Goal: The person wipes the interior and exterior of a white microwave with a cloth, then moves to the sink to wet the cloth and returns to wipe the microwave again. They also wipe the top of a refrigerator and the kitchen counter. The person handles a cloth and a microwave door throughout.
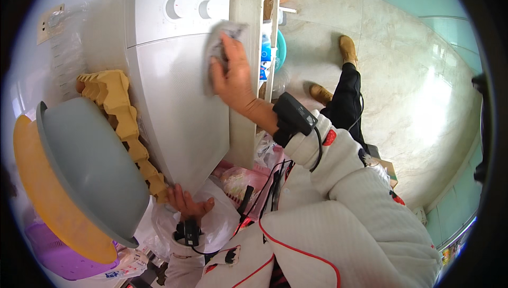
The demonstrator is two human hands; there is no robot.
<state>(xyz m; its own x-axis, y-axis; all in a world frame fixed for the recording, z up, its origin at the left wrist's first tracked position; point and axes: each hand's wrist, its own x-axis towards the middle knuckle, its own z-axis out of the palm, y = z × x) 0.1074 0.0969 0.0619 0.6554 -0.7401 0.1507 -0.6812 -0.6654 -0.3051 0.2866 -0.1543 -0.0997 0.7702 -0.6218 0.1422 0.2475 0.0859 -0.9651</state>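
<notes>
A white microwave oven point(178, 89) with two dials fills the upper middle of the view. My right hand point(234, 70) presses a crumpled, blurred grey cloth point(214, 50) against the edge of its front, just below the dials. At the oven's lower corner, my left hand point(188, 204) has its fingers apart, with the fingertips at or close to the casing; whether they touch it I cannot tell. Below and around that hand is a thin translucent plastic bag point(218, 208). Nothing shows in the left hand.
Left of the oven are a cardboard egg tray point(127, 117), a grey basin point(91, 161), an orange basin point(51, 192) and a purple basket point(59, 248). A wall socket point(50, 24) is behind. To the right, a shelf unit point(246, 101) holds packets; a teal basin point(281, 50) stands beyond.
</notes>
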